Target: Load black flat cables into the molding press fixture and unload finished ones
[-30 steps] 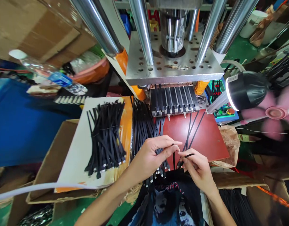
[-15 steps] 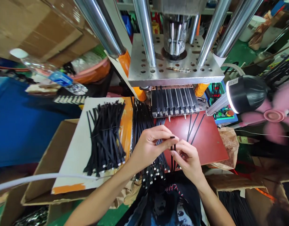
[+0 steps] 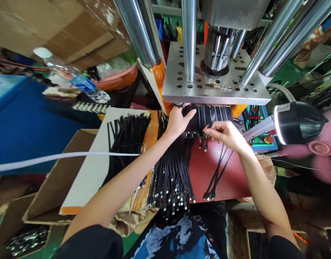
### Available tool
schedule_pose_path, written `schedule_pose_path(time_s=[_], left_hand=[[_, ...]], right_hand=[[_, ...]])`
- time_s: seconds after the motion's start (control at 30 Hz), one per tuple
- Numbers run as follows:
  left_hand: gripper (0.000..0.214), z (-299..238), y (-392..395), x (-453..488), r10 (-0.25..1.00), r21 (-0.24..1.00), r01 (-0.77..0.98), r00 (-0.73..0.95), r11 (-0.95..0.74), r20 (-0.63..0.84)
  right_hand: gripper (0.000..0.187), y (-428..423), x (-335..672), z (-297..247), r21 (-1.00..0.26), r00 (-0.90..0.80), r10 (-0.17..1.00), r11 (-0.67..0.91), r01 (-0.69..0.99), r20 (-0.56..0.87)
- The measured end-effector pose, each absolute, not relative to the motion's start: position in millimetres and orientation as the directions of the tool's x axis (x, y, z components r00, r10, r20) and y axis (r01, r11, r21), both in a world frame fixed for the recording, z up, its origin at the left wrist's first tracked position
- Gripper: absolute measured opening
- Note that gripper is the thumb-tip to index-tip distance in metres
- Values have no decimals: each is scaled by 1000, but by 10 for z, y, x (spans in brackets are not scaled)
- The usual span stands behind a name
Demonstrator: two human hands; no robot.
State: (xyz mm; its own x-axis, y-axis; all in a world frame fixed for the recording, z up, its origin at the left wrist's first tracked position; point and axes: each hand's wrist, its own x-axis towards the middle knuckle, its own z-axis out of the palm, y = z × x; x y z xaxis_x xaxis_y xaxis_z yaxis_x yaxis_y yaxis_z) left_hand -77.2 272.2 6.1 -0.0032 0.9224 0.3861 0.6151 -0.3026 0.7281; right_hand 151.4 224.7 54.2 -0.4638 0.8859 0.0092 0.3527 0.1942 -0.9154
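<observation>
Both my hands reach forward to the black slotted mould [image 3: 216,114] under the steel press plate [image 3: 214,90]. My left hand [image 3: 178,121] lies on the mould's left part with fingers stretched out flat. My right hand [image 3: 225,133] is at the mould's front edge, its fingers pinched on the end of a black cable [image 3: 218,169] that trails back over the red board [image 3: 222,169]. A thick bunch of black cables [image 3: 171,172] lies left of the red board, beneath my left forearm.
A second pile of black cables [image 3: 126,144] rests on a white and orange card [image 3: 100,169] over a cardboard box. A black lamp [image 3: 297,120] and a spinning pink fan [image 3: 324,147] stand at the right. Steel columns rise above. A white tube [image 3: 60,158] crosses the left.
Both hands have left the spot above the near edge of the red board and moved forward to the mould. The head has leaned closer to the press.
</observation>
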Motion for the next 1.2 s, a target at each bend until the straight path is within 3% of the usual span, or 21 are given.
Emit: schedule_pose_path(time_s=[0.1,0.23,0.3,0.43,0.53,0.63,0.73,0.87,0.93,1.03,1.2], left_hand=[[38,89,2490,-846,863,631,646,89,-430,497],[34,96,2148,-1028,687,402,562,518,-722,509],[35,87,2085,-1084,607,296,534,642,-792,468],[37,91,2101,-1050,568,116,578,710,-808,416],[33,116,2094,-963,578,19,624,711,-781,402],[35,142,2048,-884,614,3,663,691,-748,380],[43,145,1991,-815,647,34,684,671,-729,362],[49,111,1876,-711,713,24,749,619,-662,330],[54,109,1807,-652,742,-6,780,597,-625,305],[64,169,1771,-578,777,9,801,578,-598,249],[61,343,2120,-553,816,99,819,539,-566,210]], right_hand=[[47,2637,1408,513,-912,-459,888,201,357,16],[39,2845,1329,450,-856,-480,877,260,446,16],[33,2876,1304,436,-827,-501,865,300,475,26],[27,2869,1272,388,-774,-434,891,366,517,132],[20,2858,1311,317,-819,-406,896,363,444,178],[25,2884,1354,253,-881,-440,888,312,356,137],[18,2897,1325,233,-831,-399,900,354,429,177],[24,2704,1299,267,-647,-228,900,426,632,370],[36,2511,1350,294,-539,-303,867,487,687,396],[46,2279,1430,337,-323,-468,834,547,772,294],[51,2462,1268,412,-94,-393,912,404,910,114]])
